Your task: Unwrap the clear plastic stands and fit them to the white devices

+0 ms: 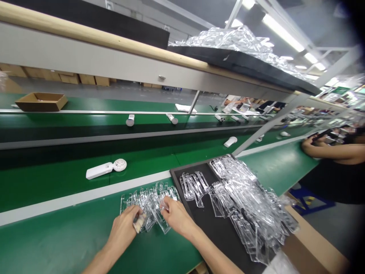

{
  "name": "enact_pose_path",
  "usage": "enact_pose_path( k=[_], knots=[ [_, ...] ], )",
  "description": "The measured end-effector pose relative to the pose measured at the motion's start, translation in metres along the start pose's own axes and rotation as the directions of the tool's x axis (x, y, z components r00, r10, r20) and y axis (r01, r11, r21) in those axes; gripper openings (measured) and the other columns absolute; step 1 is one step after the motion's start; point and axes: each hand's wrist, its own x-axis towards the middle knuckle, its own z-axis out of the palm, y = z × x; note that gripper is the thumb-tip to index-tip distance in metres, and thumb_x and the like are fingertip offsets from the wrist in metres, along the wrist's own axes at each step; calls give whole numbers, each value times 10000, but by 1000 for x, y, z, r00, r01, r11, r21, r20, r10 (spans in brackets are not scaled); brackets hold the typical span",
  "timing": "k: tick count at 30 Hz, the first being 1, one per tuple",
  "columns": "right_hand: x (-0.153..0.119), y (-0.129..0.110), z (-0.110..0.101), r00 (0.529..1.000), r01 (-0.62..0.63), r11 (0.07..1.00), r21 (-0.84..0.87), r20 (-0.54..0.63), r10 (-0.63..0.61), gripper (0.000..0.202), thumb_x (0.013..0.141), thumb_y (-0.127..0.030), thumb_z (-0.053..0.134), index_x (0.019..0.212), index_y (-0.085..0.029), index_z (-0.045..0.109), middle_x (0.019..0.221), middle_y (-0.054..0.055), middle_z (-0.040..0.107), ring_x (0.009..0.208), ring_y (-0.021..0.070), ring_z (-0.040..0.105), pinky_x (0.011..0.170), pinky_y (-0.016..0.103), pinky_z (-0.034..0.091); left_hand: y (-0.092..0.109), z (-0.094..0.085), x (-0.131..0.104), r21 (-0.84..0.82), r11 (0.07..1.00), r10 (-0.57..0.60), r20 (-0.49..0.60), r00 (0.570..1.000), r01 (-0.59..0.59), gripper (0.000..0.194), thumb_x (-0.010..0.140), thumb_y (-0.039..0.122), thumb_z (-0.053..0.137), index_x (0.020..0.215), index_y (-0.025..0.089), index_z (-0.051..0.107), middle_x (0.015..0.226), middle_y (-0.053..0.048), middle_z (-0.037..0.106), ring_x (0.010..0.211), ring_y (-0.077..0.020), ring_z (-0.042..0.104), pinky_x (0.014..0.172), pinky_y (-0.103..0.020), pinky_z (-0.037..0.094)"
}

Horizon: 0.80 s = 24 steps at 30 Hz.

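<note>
Green bench (71, 239) under strip lights (282, 32); left hand (124, 224) pinching a clear plastic piece (139, 222) between thumb and fingers; right hand (175, 215) just beside it, thumb and fingertips closed on another clear piece (163, 206); both at a loose pile (151, 201) of similar pieces lying on the bench, left of a black tray (222, 238); tray carries a small batch (195, 186) near its far left corner and a larger overlapping heap (248, 190) to the right; beyond a white strip (85, 196), a white device (110, 167) with round perforated head lies on a green belt (154, 160); co-worker's hands (310, 146) at far right, their contents too blurred to tell; overhead, shelf heaped with clear plastic (236, 38).
</note>
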Motion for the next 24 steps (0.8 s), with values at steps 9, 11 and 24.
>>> enact_pose_path(
  k=[9,11,24],
  knots=[
    [4,6,12,986,-156,980,122,-48,163,193,789,-126,465,947,-189,556,747,36,661,651,162,611,544,222,351,19,-47,2,208,958,-195,-40,980,199,155,865,246,330,863,239,485,897,-20,670,678,-201,622,543,-245,324],
    [12,13,18,978,-188,964,188,-55,202,196,800,-135,453,970,-186,536,731,13,659,619,130,601,519,197,353,22,-48,2,382,904,-206,1,979,190,188,872,225,306,907,220,491,902,-60,676,697,-237,642,547,-264,337],
    [26,10,41,959,-235,970,57,-147,241,250,825,-130,482,1049,-157,588,956,127,659,892,256,628,712,297,405,6,-58,-4,639,766,119,-37,992,-68,380,738,-75,284,833,130,590,812,-98,635,776,-239,596,646,-332,399]
  ],
)
